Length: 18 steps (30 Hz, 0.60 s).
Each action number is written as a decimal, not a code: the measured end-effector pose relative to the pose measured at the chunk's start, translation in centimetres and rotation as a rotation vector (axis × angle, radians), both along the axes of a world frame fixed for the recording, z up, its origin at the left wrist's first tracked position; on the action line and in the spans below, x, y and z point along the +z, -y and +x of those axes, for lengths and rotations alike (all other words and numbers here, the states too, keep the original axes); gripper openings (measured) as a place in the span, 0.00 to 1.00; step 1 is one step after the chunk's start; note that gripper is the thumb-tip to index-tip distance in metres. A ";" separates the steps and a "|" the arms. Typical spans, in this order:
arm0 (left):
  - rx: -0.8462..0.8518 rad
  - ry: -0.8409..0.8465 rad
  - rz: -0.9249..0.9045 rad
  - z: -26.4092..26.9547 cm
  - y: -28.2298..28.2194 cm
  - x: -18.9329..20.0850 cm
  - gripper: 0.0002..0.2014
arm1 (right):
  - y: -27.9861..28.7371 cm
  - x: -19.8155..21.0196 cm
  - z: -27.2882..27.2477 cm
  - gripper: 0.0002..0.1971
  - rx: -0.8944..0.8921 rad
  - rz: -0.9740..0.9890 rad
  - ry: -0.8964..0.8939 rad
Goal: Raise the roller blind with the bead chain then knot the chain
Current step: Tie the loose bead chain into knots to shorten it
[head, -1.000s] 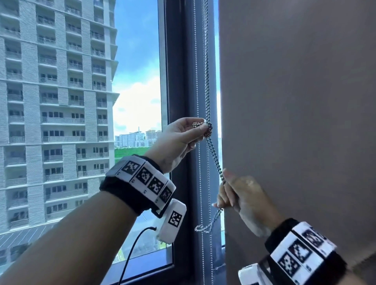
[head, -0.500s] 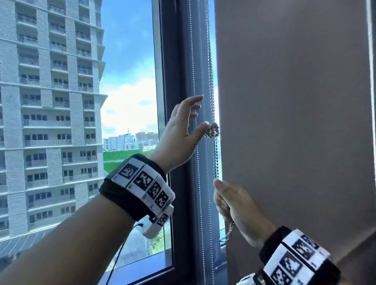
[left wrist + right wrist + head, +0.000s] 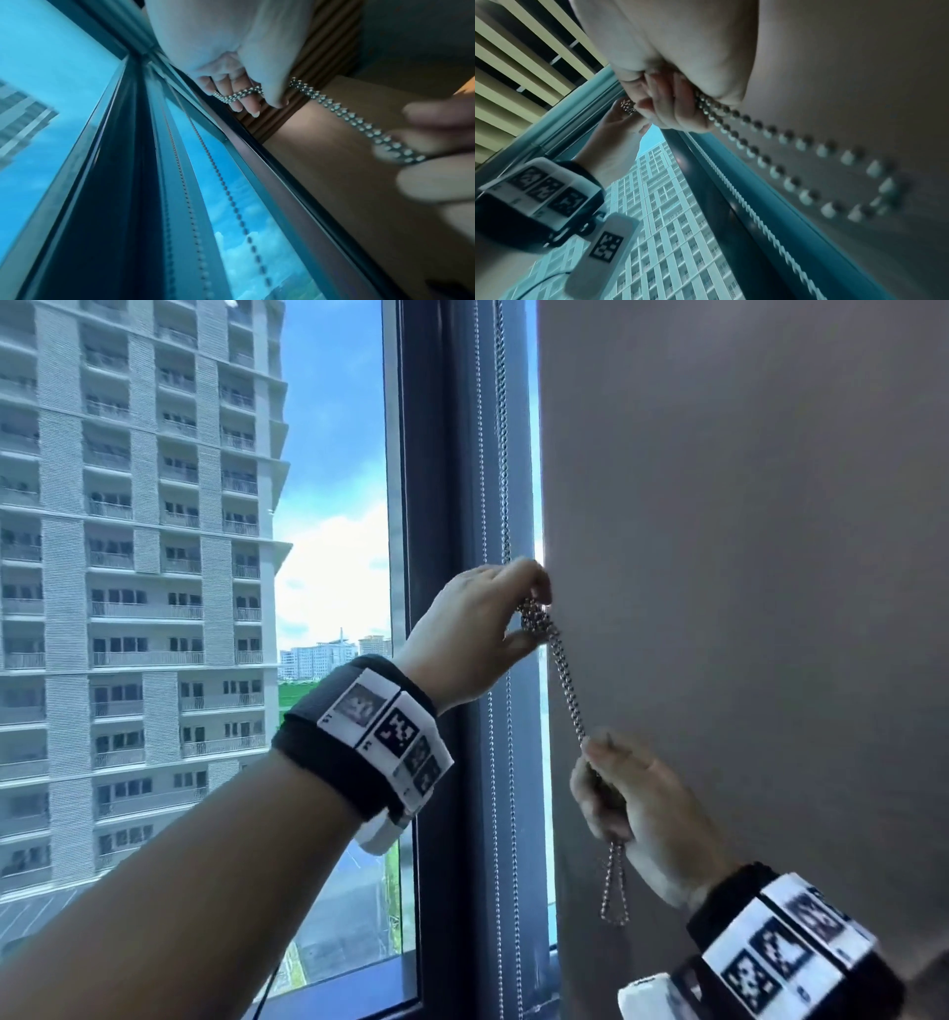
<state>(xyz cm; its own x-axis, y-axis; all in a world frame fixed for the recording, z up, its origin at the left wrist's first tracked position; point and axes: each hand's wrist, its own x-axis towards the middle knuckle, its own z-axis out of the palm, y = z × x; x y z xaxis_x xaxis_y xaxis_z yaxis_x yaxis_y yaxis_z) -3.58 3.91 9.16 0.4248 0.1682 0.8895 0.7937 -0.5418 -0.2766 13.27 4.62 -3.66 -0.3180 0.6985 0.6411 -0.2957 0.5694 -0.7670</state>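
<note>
Beside the window, both hands, left (image 3: 477, 629) and right (image 3: 634, 801), grip the bead chain (image 3: 565, 680).

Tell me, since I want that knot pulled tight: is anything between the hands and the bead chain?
Nothing visible. The left hand pinches the knot, and the right hand grips the bead chain below it.

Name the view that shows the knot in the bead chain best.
Head view: the knot sits bunched at the left hand, the bead chain running down to the right hand. Left wrist shows it half hidden behind the thumb; right wrist shows only a small distant glint.
</note>
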 end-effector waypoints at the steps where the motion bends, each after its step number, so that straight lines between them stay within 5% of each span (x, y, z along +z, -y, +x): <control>1: -0.045 0.092 -0.051 0.4 -0.1 0.0 0.12 | -0.5 0.6 0.3 0.14 0.020 -0.009 -0.050; 4: -0.278 0.371 -0.206 1.5 0.2 0.1 0.12 | -1.2 3.1 0.5 0.11 -0.004 0.078 -0.132; 9: -0.811 0.801 -0.501 3.4 0.4 0.1 0.11 | -2.6 7.3 0.2 0.23 -0.143 0.300 -0.165; 12: -1.102 1.044 -0.704 4.0 0.2 -0.1 0.10 | -3.3 9.8 -0.6 0.17 -0.247 0.353 -0.171; 18: -1.306 1.234 -0.921 3.7 -0.5 -0.7 0.09 | -3.8 12.2 -2.1 0.11 -0.036 0.246 -0.071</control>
<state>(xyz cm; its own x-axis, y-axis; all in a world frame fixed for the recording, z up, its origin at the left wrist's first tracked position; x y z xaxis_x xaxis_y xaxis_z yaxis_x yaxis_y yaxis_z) 0.09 4.38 8.46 -0.0060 0.8092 0.5875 -0.6043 -0.4710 0.6426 11.15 8.38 8.59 -0.2437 0.5287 0.8131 -0.3202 0.7475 -0.5820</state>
